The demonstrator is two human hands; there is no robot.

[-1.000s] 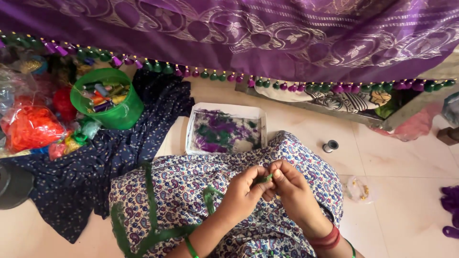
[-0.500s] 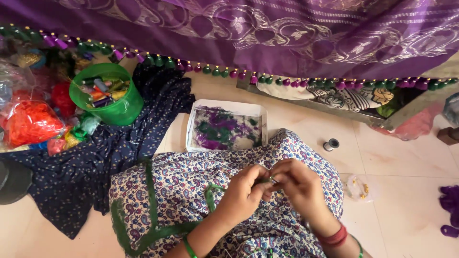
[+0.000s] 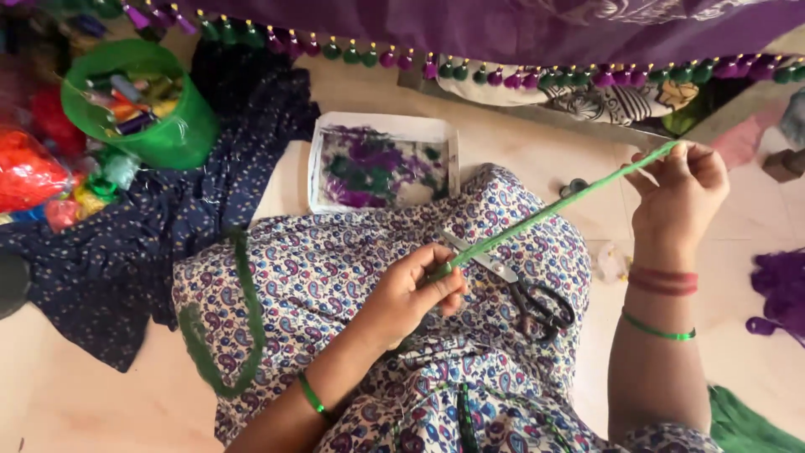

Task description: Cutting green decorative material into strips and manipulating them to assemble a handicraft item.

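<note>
A bundle of green thread [image 3: 553,210] stretches taut between both hands: the left hand [image 3: 411,294] pinches its lower end over the lap, the right hand [image 3: 679,197] grips its upper end, raised. Scissors [image 3: 520,285] lie just beneath it.

The purple embroidered cloth [image 3: 503,25] runs off the far edge; the red plastic bags [image 3: 33,168] at left are blurred; purple thread bundles [image 3: 780,289] are cut off right
</note>
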